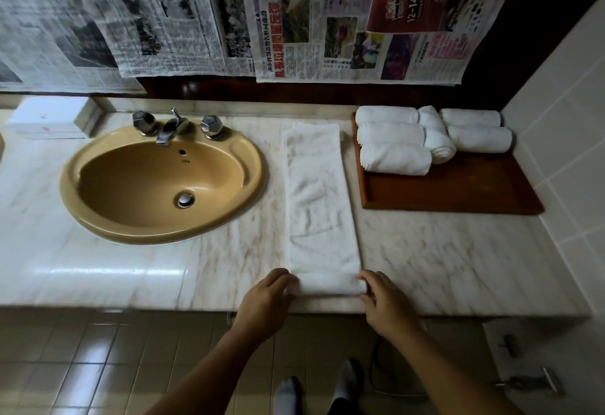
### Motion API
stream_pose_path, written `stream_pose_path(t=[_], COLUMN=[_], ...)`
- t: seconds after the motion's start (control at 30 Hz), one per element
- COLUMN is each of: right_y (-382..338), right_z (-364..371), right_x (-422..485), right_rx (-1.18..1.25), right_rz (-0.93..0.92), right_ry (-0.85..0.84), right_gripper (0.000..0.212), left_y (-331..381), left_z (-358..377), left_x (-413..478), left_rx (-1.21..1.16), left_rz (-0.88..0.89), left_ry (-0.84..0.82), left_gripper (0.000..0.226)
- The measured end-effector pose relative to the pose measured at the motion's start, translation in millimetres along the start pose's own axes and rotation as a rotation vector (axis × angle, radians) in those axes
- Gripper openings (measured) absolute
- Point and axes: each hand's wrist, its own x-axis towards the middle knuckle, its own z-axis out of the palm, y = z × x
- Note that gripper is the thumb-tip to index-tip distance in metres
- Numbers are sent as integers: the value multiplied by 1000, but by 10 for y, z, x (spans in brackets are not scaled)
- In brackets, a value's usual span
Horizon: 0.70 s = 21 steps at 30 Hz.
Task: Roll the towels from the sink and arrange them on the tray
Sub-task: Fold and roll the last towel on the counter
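A white towel (319,205), folded into a long strip, lies on the marble counter between the sink and the tray. Its near end is turned over into a small roll at the counter's front edge. My left hand (268,300) grips the roll's left end and my right hand (386,303) grips its right end. The wooden tray (458,195) sits at the back right and holds several rolled white towels (396,159) in its far half. The tan sink (160,182) at the left holds no towels.
A chrome tap with two knobs (173,128) stands behind the sink. A white box (45,119) sits at the far left. Newspaper sheets (294,15) hang on the wall behind. A tiled wall (563,139) borders the counter on the right.
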Motion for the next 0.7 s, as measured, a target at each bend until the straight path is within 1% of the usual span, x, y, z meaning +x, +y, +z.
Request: stream_pose_path(t=[0.13, 0.27, 0.43, 0.53, 0.6, 0.7], right_y=[-13, -25, -84, -135, -170, -218], right_z=[-11, -31, -34, -3, 15, 3], right_x=[43, 119, 225, 291, 356, 434], right_rx=[36, 75, 74, 32, 10, 49], right_rz=[33, 74, 176, 223, 253, 341], right_ry=[-14, -46, -91, -71, -60, -33], right_gripper=[37, 27, 24, 27, 28, 25], left_y=[53, 62, 124, 174, 194, 189], left_z=[-17, -14, -37, -54, -53, -73], left_x=[-10, 22, 110, 173, 228, 310], left_rx=[-80, -252, -326, -287, -259, -264], left_rz=[-77, -229, -352, -411, -453, -529], left_ry=[0, -21, -34, -38, -37, -14], left_gripper=[34, 25, 21, 15, 15, 13])
